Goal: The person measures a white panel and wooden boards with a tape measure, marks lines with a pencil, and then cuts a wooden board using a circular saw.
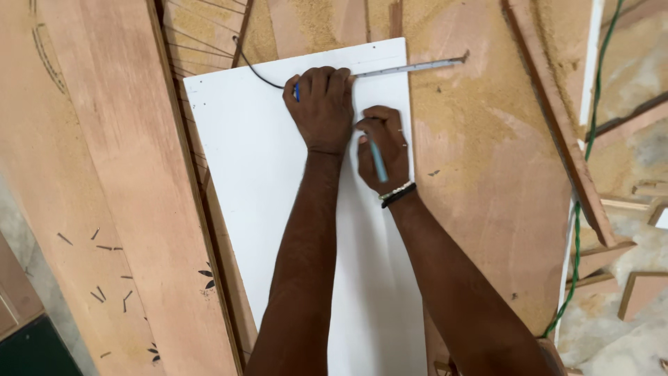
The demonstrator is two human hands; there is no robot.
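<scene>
Marking white board (264, 181) with pencil (378, 161)

A board (264, 209) is lying on the desk (487, 174), running from the near edge toward the far side. A ruler (410, 67) is lying across the board's far end, sticking out past its right edge. The left hand (320, 108) is pressing on the ruler, and the right hand (381, 146) is sitting just right of it on the board, holding a pen (378, 161). Planks (104, 174) are lying left of the board. A rope (581, 209) is running along the desk's right side.
</scene>
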